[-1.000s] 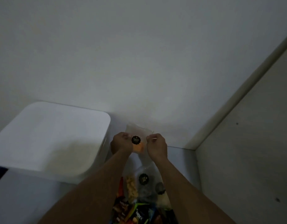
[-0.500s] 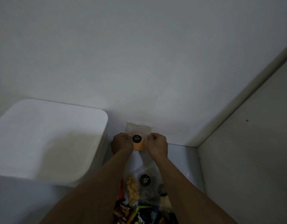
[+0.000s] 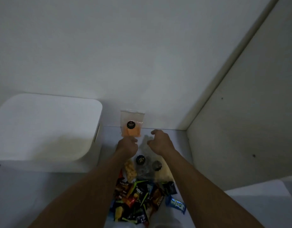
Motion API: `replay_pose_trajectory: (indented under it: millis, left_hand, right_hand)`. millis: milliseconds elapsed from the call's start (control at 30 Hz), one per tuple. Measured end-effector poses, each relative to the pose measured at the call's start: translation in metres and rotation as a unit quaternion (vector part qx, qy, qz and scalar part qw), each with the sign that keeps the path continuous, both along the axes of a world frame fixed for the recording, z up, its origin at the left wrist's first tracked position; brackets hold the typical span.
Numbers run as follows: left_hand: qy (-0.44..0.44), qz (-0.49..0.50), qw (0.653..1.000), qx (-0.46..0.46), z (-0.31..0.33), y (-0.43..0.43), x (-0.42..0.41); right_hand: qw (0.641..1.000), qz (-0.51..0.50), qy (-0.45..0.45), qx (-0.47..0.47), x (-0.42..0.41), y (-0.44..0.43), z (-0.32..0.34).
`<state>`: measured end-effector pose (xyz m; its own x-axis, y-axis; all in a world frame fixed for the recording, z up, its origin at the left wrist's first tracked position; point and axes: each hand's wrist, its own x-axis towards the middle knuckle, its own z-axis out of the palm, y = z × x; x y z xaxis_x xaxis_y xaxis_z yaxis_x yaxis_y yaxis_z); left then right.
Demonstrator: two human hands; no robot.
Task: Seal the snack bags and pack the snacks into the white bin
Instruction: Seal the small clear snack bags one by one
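Observation:
A clear zip bag of orange snacks [image 3: 131,129] with a round black label stands upright by the back wall. My left hand [image 3: 127,145] pinches its lower edge. My right hand [image 3: 160,142] hovers just right of the bag, off it, with its fingers apart and nothing in them. The white bin [image 3: 92,162] stands to the left, its opening facing up. Near my forearms lie more clear bags, one with yellow puffs [image 3: 130,170] and one with a black label [image 3: 140,160]. A pile of coloured wrapped snacks [image 3: 142,199] lies closer to me.
A pale wall rises right behind the bag. A grey panel [image 3: 240,129] closes off the right side and meets the wall in a corner. A blue wrapped bar [image 3: 175,205] lies at the pile's right edge on the white tabletop [image 3: 207,208].
Both hands held the orange bag's top edge before. Now my right hand has let go and opened, and my left hand has dropped to the bag's bottom edge.

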<state>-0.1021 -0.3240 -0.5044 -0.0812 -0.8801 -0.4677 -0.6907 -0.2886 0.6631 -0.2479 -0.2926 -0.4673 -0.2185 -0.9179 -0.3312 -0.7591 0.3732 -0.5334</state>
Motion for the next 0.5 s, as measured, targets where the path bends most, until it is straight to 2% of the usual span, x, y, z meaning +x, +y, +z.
replay_pose_trajectory:
  millis: [100, 233, 367, 500]
  left_hand:
    - [0.006, -0.055, 0.998, -0.001, -0.008, 0.016, 0.000]
    - [0.025, -0.056, 0.998, -0.011, -0.011, 0.029, 0.005]
    - [0.030, -0.057, 0.997, -0.029, 0.011, 0.043, 0.014]
    - [0.052, -0.048, 0.996, -0.045, 0.041, 0.054, 0.021]
  right_hand:
    - [0.998, 0.024, 0.050, 0.027, 0.000, 0.020, -0.006]
    - [0.999, 0.005, 0.035, 0.003, 0.002, 0.040, -0.009]
    - [0.998, -0.053, -0.017, -0.017, 0.005, 0.053, 0.002]
    - [0.994, -0.058, -0.090, -0.026, 0.009, 0.069, 0.032]
